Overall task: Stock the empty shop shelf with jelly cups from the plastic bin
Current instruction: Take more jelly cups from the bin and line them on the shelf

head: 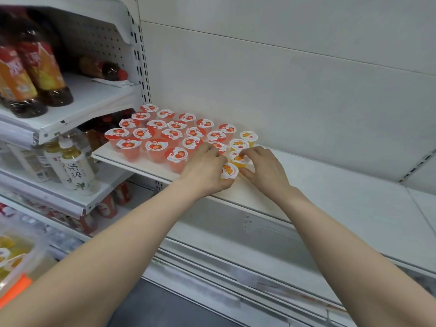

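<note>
Orange jelly cup (229, 171) at shelf (330, 187) front edge, gripped by curled left hand (204, 172); right hand (265, 172) fingers pinch neighbouring cup (238, 159).

Landmark: white slotted upright (141, 55). Right of it: plain white back panels (283, 79), evenly lit. Left of it: perforated back panel (94, 43), white side shelves (94, 95) with drink bottles (42, 67). Below and well forward of it: dark grey floor (165, 310)

On the left rack (94, 97), dark bottles (40, 67) with orange labels above pale bottles (75, 168).
</note>
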